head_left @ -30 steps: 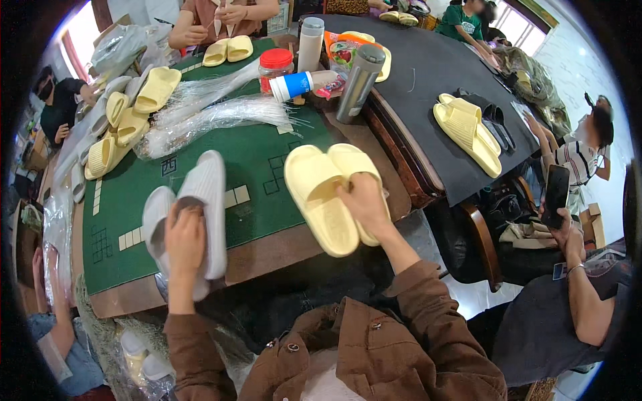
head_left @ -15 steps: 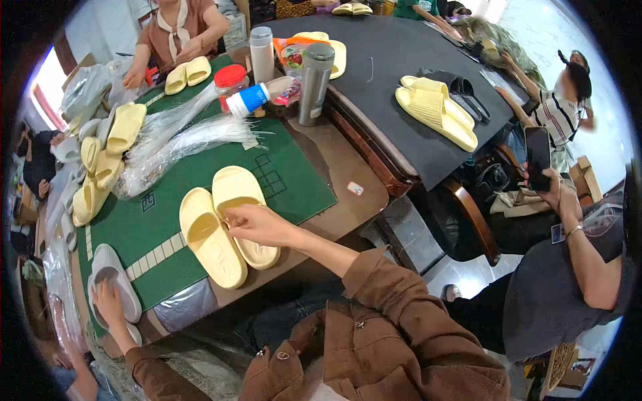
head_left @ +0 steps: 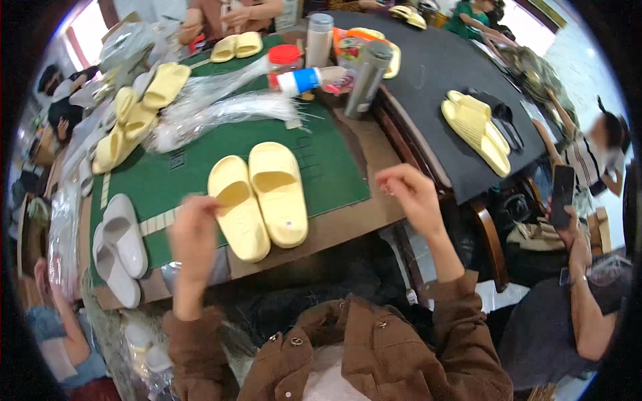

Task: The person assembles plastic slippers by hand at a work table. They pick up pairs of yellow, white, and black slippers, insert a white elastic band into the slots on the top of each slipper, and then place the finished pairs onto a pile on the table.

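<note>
A pair of pale yellow slide slippers (head_left: 284, 207) lies side by side on the green mat (head_left: 334, 177), toes pointing away from me. A tiny label shows on the right slipper's footbed. My left hand (head_left: 192, 230) is smeared by motion beside the left yellow slipper; its grip is unclear. Over the table's front edge, to the right of the pair, my right hand (head_left: 411, 194) is raised with its fingers curled and pinched. Whatever they hold, if anything, is too small to name. Grey slippers (head_left: 130, 244) rest at the mat's left corner, apart from both hands.
Bundles of clear plastic strips (head_left: 221, 117) lie across the mat. Several yellow slippers (head_left: 114, 148) are piled at the left. Behind stand a red-lidded jar (head_left: 284, 57), a tipped blue-and-white cup (head_left: 299, 81) and a steel tumbler (head_left: 369, 77). A person at right holds a phone (head_left: 560, 197).
My left hand has left the grey slippers and moved right, beside the yellow pair. My right hand has come off the yellow slippers and moved right. The view has shifted.
</note>
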`<state>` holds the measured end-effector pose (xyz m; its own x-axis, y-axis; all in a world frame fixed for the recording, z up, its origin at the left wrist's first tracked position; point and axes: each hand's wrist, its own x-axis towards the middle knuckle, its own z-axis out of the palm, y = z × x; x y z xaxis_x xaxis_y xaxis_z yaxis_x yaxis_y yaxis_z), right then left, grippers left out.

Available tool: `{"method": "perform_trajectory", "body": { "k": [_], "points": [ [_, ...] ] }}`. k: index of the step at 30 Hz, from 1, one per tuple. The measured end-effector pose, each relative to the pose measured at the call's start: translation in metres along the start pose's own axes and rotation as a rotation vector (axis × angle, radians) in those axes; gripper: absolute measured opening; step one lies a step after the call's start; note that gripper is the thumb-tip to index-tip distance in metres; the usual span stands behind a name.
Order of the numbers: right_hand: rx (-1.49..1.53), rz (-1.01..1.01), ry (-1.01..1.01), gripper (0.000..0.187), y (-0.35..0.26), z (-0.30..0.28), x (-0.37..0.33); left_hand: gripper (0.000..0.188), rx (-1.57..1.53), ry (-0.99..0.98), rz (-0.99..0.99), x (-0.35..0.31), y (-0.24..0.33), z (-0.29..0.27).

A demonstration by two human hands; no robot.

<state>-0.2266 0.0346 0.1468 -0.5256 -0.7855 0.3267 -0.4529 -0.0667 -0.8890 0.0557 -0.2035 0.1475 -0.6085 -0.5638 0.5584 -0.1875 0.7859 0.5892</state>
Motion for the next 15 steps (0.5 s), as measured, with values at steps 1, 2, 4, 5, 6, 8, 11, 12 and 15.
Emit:
{"method": "perform_trajectory", "body": {
  "k": [1, 2, 4, 5, 6, 8, 11, 12, 15],
  "points": [
    [0.025, -0.073, -0.092, 0.026, -0.010, 0.016, -0.002, 0.020, -0.113, -0.079, 0.015, -0.002, 0.022, 0.015],
    [0.103, -0.010, -0.176, 0.034, -0.024, 0.036, -0.005, 0.019, -0.298, -0.161, 0.025, -0.006, 0.040, 0.026],
    [0.168, 0.097, -0.324, 0.062, -0.042, 0.069, -0.010, 0.019, -0.492, -0.296, -0.007, -0.013, 0.070, 0.041],
    [0.108, -0.005, -0.368, 0.065, -0.038, 0.079, -0.009, 0.019, -0.584, -0.347, 0.010, -0.015, 0.077, 0.049],
    [0.121, -0.032, -0.389, 0.062, -0.033, 0.086, -0.008, 0.020, -0.642, -0.339, -0.014, -0.017, 0.082, 0.053],
    [0.109, -0.062, -0.375, 0.044, -0.019, 0.094, -0.001, 0.022, -0.849, -0.315, -0.106, -0.021, 0.088, 0.062],
    [0.090, 0.045, -0.256, 0.026, 0.005, 0.112, 0.017, 0.021, -0.886, -0.356, -0.206, -0.023, 0.071, 0.045],
    [0.185, 0.085, -0.179, 0.017, 0.017, 0.116, 0.026, 0.022, -0.882, -0.275, -0.207, -0.021, 0.064, 0.042],
    [0.078, 0.069, -0.024, 0.019, 0.042, 0.122, 0.058, 0.021, -0.733, 0.001, -0.297, -0.008, 0.016, 0.031]
  ]
}}
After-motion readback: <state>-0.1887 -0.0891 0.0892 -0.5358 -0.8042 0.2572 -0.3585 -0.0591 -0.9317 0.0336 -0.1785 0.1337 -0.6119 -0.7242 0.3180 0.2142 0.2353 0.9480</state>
